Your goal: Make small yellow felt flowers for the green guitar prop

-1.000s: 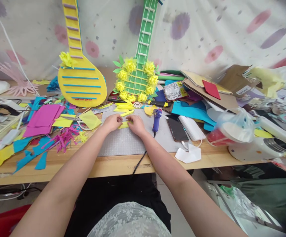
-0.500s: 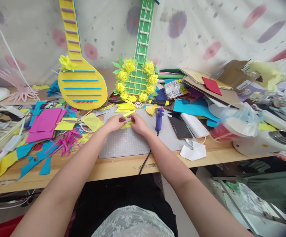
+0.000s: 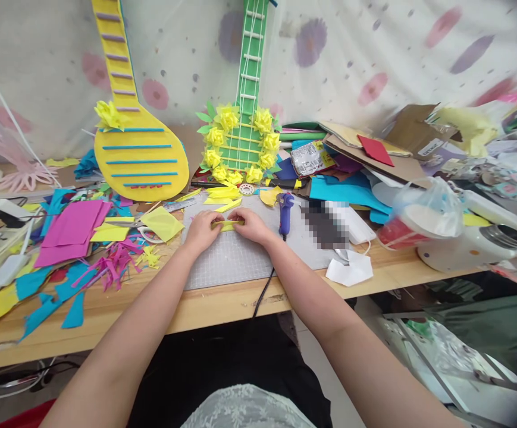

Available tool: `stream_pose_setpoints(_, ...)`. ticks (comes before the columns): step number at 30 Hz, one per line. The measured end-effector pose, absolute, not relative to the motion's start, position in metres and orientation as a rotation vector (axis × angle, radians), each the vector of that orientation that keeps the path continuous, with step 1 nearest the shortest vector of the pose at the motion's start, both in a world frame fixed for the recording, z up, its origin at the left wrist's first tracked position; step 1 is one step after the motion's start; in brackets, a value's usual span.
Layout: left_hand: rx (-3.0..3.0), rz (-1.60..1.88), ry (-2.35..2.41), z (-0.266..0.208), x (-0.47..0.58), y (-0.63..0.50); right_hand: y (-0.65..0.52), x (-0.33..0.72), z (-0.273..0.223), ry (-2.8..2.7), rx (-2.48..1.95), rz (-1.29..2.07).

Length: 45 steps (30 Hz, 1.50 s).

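Note:
Both hands meet over a grey gridded cutting mat (image 3: pixel 222 258). Between them runs a narrow yellow paper strip (image 3: pixel 226 226); my left hand (image 3: pixel 204 230) pinches one end and my right hand (image 3: pixel 251 226) the other. Just behind the fingers lie more yellow strips (image 3: pixel 222 194) in a loose pile. To the right of my right hand rests a purple glue gun (image 3: pixel 285 214), its black cord trailing over the table edge. Scissors (image 3: pixel 144 229) lie left of the mat, partly under a yellow paper square (image 3: pixel 163 224).
A yellow paper lute (image 3: pixel 142 157) and a green instrument with yellow flowers (image 3: pixel 246 137) lean at the back. Magenta sheets (image 3: pixel 71 232) and blue scraps crowd the left. A bagged cup (image 3: pixel 419 220), a white bottle (image 3: pixel 458 252) and stacked card (image 3: pixel 374 154) stand right.
The view has shifted slightly to the right. The strip between my fingers now lies lower and flatter across, with both hands still pinching it.

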<state>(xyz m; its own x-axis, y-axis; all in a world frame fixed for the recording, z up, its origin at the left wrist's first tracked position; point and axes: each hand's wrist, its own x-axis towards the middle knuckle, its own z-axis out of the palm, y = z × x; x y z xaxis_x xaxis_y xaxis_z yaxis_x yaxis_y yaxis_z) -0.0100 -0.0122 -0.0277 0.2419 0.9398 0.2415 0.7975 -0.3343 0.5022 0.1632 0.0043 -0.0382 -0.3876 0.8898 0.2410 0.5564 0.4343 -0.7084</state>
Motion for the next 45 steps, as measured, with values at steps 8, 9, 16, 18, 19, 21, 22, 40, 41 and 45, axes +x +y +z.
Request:
stream_pose_setpoints(8,2.275,0.792,1.568,-0.032,-0.013,-0.015,0.002,0.163,-0.040,-2.136,-1.244,0.576)
stream_pose_setpoints(9,2.258,0.797,1.571,-0.032,-0.013,-0.014,0.002,0.162,-0.042,-2.130,-1.244,0.566)
stream_pose_setpoints(16,2.232,0.829,1.554,-0.034,-0.015,-0.013,0.001,0.162,-0.041,-2.143,-1.243,0.554)
stream_pose_setpoints(18,2.226,0.852,1.535,-0.034,-0.016,-0.014,0.001,0.163,-0.039,-2.146,-1.255,0.554)
stream_pose_setpoints(19,2.221,0.866,1.521,-0.034,-0.017,-0.014,0.000,0.164,-0.038,-2.145,-1.261,0.558)
stream_pose_setpoints(21,2.211,0.883,1.477,-0.035,-0.020,-0.015,0.000,0.165,-0.037,-2.142,-1.264,0.566)
stream_pose_setpoints(22,2.204,0.881,1.454,-0.035,-0.022,-0.015,0.000,0.166,-0.037,-2.143,-1.259,0.568)
stream_pose_setpoints(40,2.335,0.760,1.479,-0.031,-0.040,-0.014,-0.002,0.168,-0.036,-2.157,-1.203,0.540)
stream_pose_setpoints(41,2.349,0.765,1.476,-0.031,-0.040,-0.014,-0.002,0.168,-0.037,-2.159,-1.199,0.542)
stream_pose_setpoints(45,2.375,0.809,1.452,-0.030,-0.036,-0.017,-0.002,0.164,-0.040,-2.158,-1.227,0.532)
